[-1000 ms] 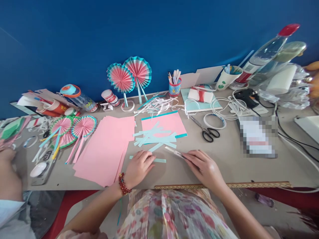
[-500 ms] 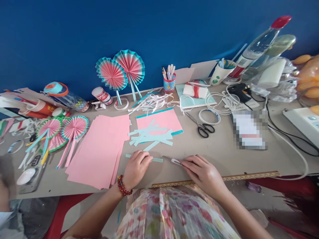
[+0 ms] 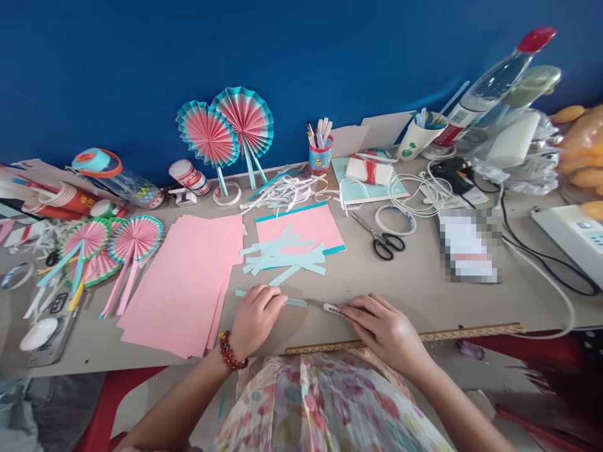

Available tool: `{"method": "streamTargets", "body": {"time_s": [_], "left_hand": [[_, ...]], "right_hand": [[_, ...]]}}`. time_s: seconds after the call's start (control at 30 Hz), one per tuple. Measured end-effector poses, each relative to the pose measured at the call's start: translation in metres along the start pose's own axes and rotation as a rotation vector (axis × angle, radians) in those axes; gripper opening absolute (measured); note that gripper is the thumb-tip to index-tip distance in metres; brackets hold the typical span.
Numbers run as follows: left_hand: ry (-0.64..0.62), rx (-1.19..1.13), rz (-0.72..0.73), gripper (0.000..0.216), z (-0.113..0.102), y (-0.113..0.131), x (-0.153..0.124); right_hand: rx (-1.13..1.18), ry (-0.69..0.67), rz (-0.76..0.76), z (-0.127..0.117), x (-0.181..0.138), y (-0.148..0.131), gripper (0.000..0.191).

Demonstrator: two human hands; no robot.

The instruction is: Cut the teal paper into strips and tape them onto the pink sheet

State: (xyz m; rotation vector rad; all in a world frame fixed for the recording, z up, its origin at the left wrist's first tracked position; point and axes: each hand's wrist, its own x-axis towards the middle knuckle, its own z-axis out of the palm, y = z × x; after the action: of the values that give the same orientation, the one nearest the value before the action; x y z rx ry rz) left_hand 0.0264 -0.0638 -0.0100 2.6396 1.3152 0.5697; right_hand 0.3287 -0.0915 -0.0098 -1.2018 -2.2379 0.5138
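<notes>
My left hand [image 3: 259,314], a beaded bracelet on its wrist, lies on the table with curled fingers over a narrow light-blue paper strip [image 3: 296,302]. The strip's ends stick out on both sides of the fingers. My right hand [image 3: 384,323] is closed around a craft knife [image 3: 333,309], its blade pointing left at the strip's right end; whether they touch I cannot tell. Just beyond my hands, a loose heap of light-blue paper strips [image 3: 287,254] lies partly on a pink sheet with blue edges [image 3: 320,226]. A stack of pink paper [image 3: 181,282] rests left of my left hand.
Black-handled scissors [image 3: 384,243] and a tape roll [image 3: 396,220] lie beyond my right hand. Pleated paper fans [image 3: 242,122] lean on the blue wall; others [image 3: 135,238] lie left. A phone [image 3: 468,245], cables and a power strip [image 3: 572,235] are right. A patterned strip [image 3: 330,346] follows the front edge.
The view has shifted slightly. Both hands keep nearly the same pose, with the strip and the knife between them. Another person's arm at the left edge has gone out of view.
</notes>
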Motion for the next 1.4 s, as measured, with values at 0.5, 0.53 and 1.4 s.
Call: {"method": "streamTargets", "body": {"time_s": [0.5,0.53,1.4], "left_hand": [[-0.05,-0.018,-0.038,0.02,0.003,-0.002,-0.004],[-0.056,-0.015,-0.044,0.021,0.003,-0.002,-0.004],[-0.359,0.172,0.236,0.097,0.009,0.005,-0.015]], "right_hand": [[-0.09,-0.042,-0.007,0.005,0.001,-0.003,0.026],[-0.096,-0.044,-0.011,0.005,0.002,-0.004,0.026],[-0.111,-0.092,-0.079,0.0,0.013,-0.008,0.03]]}}
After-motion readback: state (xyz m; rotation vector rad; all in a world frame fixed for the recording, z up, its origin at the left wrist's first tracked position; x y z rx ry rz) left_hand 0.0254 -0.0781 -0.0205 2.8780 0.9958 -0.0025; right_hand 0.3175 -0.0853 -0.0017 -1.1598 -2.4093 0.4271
